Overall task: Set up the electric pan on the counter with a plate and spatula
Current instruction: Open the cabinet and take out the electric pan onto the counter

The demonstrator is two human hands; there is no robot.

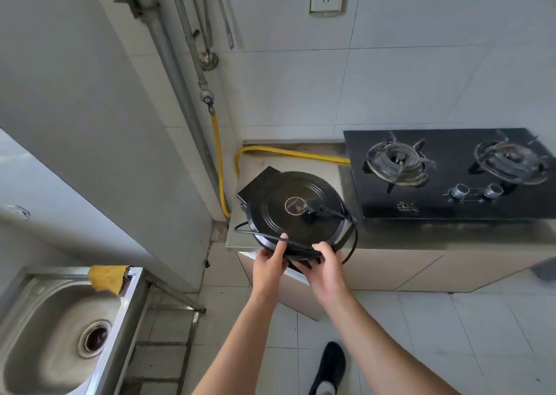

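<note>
With the electric pan (296, 211) on the counter (421, 238), the left hand (269, 264) and right hand (326, 267) pinch its wrapped cord (350, 244); unwinding and plugging in likely follow.

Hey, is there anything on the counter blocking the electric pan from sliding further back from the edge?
Nothing visible blocks it. The counter behind the electric pan is bare up to the yellow gas hose along the wall, and the gas stove sits off to the right.
</note>
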